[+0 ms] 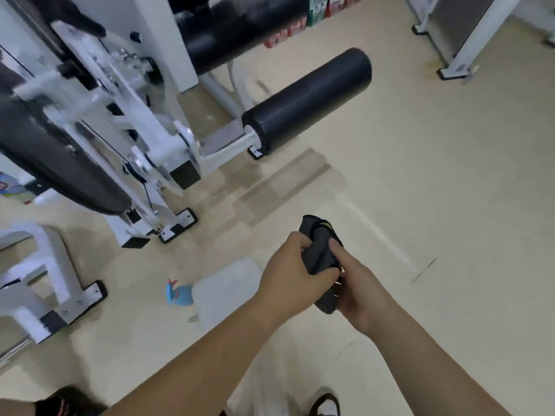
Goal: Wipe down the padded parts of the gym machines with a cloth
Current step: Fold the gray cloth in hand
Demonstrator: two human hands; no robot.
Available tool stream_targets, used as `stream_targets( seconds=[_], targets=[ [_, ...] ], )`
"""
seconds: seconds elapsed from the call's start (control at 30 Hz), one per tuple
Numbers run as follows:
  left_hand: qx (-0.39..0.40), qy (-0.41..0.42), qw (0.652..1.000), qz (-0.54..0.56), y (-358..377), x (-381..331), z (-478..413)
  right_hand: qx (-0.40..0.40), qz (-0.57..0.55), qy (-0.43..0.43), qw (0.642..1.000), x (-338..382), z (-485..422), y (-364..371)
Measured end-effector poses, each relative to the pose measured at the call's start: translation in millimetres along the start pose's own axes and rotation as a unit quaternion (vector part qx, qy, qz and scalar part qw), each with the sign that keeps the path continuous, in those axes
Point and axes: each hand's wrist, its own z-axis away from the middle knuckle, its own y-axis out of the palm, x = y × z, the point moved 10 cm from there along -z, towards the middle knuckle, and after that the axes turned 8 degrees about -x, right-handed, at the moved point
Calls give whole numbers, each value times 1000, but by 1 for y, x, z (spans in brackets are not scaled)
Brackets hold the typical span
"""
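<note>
Left hand point(292, 265) and right hand point(357, 285) hold yellow-marked cloth point(319, 250).

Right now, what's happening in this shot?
A person holds a bunched dark cloth out in front, with the left hand and the right hand both gripping it. The cloth touches no machine. The black roller pad on the white machine sits ahead, unwiped at this moment. What looks like a spray bottle lies on the floor.

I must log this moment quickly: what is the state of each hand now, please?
Left hand: holding the bunched dark grey fabric cloth with a yellow-green mark.
Right hand: holding the same cloth.
</note>
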Motion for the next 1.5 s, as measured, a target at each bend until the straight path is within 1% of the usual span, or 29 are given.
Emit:
stream_targets(
  seconds=[0.07, 0.1, 0.23, 0.27, 0.37, 0.43, 0.5, 0.6, 0.63, 0.73, 0.77, 0.83, 0.97, 1.07, 1.1, 1.23, 1.3, 1.4, 1.5],
  targets=[
    [31, 45, 998, 24, -4, -68, 31, 8, -10, -32, 999, 54, 47, -12],
    [28, 61, 997, 33, -11, -100, 42, 6, -5, -47, 999, 83, 71, -20],
    [31, 8, 994, 102, -21, -202, 84, -42, 32, -110, 993, 175, 163, -65],
    [22, -2, 994, 111, -22, -219, 91, -58, 40, -129, 989, 190, 177, -72],
    [-21, 4, 993, 120, -23, -274, 95, -102, 63, -189, 975, 241, 207, -96],
    [-27, -4, 990, 141, -21, -301, 85, -118, 85, -222, 964, 273, 212, -108],
    [-15, -4, 985, 169, -17, -330, 65, -127, 95, -249, 956, 311, 209, -115],
    [2, -11, 967, 255, -12, -373, 26, -133, 90, -271, 949, 374, 194, -116],
    [20, -19, 954, 298, -8, -385, 14, -130, 84, -280, 947, 393, 189, -115],
    [113, -44, 907, 403, 6, -425, -28, -105, 95, -306, 942, 452, 168, -102],
    [128, -59, 899, 414, 8, -438, -46, -100, 103, -315, 938, 476, 158, -98],
    [127, -87, 904, 400, 11, -457, -79, -91, 123, -341, 927, 519, 140, -89],
    [95, -83, 922, 365, 25, -494, -149, -104, 169, -377, 905, 593, 96, -96],
    [61, -71, 932, 350, 37, -535, -208, -145, 227, -374, 887, 647, 54, -125],
    [53, -65, 935, 345, 42, -547, -227, -149, 234, -369, 887, 665, 41, -132],
    [23, -57, 932, 358, 71, -599, -307, -106, 168, -317, 927, 739, -23, -159],
    [-8, -65, 925, 375, 83, -626, -345, -77, 138, -313, 936, 785, -54, -172],
    [-93, -65, 910, 399, 76, -661, -385, -54, 134, -314, 938, 847, -93, -178],
    [-183, -44, 902, 388, 47, -689, -420, -14, 140, -305, 942, 899, -126, -154]
  ],
)
